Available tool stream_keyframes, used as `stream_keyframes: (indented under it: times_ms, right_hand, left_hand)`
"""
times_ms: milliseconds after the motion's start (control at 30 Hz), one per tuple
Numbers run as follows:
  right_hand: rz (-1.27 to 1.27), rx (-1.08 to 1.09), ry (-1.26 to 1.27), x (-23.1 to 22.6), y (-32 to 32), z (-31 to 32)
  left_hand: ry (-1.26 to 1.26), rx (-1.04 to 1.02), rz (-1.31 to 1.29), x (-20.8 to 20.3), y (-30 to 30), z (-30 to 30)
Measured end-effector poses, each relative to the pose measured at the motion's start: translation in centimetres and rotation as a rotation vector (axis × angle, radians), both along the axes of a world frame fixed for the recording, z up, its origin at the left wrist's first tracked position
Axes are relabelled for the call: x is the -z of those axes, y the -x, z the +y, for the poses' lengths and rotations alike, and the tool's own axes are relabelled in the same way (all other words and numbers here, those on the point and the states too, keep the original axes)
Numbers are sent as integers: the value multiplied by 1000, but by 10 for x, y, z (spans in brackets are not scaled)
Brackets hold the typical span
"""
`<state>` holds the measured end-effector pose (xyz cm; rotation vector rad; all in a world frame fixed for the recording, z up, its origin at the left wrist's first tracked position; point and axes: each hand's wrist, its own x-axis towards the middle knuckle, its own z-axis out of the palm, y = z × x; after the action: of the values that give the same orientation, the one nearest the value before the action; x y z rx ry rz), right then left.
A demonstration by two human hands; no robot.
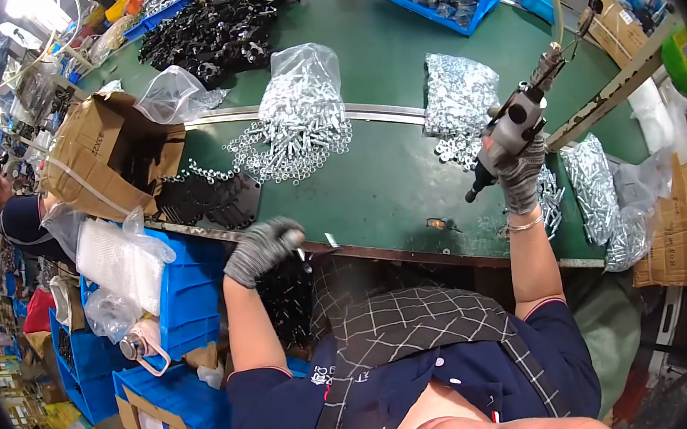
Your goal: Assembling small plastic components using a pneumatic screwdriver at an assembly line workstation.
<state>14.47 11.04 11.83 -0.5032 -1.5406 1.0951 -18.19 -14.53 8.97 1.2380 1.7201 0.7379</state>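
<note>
Right of centre, the right hand [523, 175] grips a power driver [512, 130], fingers wrapped round it, above the counter [357, 188]. Left of centre, the left hand [262, 251] curls at the front edge [415, 260], contents unclear. Green surface stretches between them.

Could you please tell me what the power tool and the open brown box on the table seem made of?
The power tool looks like smooth grey metal, given its highlights, though plastic is possible. The open brown box appears matte cardboard, shown by its bent flaps.
</note>
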Motion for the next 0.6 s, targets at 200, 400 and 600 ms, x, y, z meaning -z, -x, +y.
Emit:
stream_keyframes:
  times_ms: [200, 400, 600]
  right_hand:
    - [731, -1234, 560, 30, -20, 63]
    - [-734, 237, -376, 22, -63, 42]
    - [-1662, 16, -325, 54, -130, 42]
  left_hand:
    - [204, -299, 1154, 35, 43, 38]
    - [555, -188, 1080, 70, 87, 63]
    - [462, -294, 1335, 88, 92, 56]
